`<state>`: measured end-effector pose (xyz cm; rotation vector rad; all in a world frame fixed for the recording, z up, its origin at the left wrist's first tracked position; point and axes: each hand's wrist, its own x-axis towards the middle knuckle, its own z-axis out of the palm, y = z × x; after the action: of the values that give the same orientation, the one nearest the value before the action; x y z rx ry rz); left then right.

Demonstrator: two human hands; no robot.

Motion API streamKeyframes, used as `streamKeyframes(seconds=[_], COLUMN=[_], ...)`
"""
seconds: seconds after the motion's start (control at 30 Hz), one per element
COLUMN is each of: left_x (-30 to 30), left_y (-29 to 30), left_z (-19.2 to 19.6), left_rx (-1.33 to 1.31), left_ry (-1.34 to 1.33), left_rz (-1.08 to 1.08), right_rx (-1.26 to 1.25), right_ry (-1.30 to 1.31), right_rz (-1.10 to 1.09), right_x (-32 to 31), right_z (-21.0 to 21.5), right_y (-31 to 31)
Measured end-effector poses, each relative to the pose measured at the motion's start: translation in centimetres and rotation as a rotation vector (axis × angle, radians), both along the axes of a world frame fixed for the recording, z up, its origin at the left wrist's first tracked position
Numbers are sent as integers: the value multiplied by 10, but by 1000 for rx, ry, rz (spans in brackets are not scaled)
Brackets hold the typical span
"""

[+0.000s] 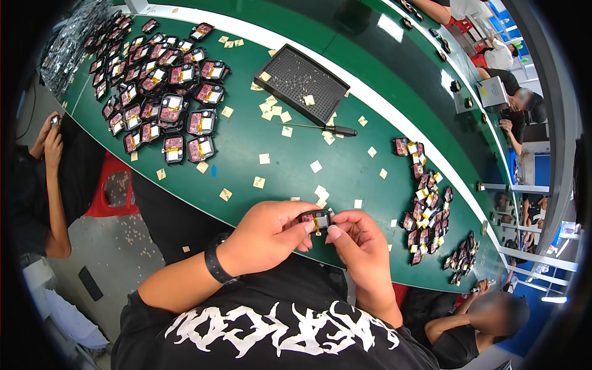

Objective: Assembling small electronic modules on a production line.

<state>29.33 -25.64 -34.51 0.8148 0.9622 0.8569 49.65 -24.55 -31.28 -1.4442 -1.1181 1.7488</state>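
Observation:
Just over the table's near edge, I hold a small black device housing [316, 219] with a reddish circuit board, a pale square part and a yellow strip inside. My left hand [262, 237] grips its left side, the thumb lying over the front and the fingers behind. At its right edge, my right hand [362, 243] pinches with thumb and forefinger near the yellow strip. Whether something tiny sits between those fingertips, I cannot make out. Small pale paper squares [321, 192] lie on the green table just beyond my hands.
Many similar housings [182, 74] are heaped at the left; a smaller heap [425, 213] lies right. A black tray [324, 110] with small bits stands beyond, a screwdriver [338, 130] beside it. Co-workers' hands [52, 137] show at left; another person [459, 320] sits right.

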Motion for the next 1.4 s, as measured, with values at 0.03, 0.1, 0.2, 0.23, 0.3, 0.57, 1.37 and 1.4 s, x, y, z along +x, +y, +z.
streamKeyframes(seconds=[0.03,0.1,0.2,0.23,0.3,0.57,1.37,1.4], left_x=[-3,-8,-11,-12,-13,-14,-35,-35], left_y=[0,-2,-4,-4,-6,-8,-14,-13], left_z=[1,8,15,16,20,25,48,51], left_rx=[-25,-27,29,88,143,341,280,302], left_ry=[-77,-102,-97,-67,-33,147,54,70], left_rz=[-41,-64,-107,-127,-129,-148,-148,-167], right_rx=[-3,27,132,128,197,155,1113,1142], right_ry=[-2,13,-96,-98,-112,-99,-369,-423], right_rz=[0,1,56,55,36,87,308,336], right_x=[-1,-3,-1,-1,-3,-8,-3,-2], right_z=[3,7,6,6,5,4,13,14], right_y=[0,-1,-5,-6,-7,-10,-5,-6])
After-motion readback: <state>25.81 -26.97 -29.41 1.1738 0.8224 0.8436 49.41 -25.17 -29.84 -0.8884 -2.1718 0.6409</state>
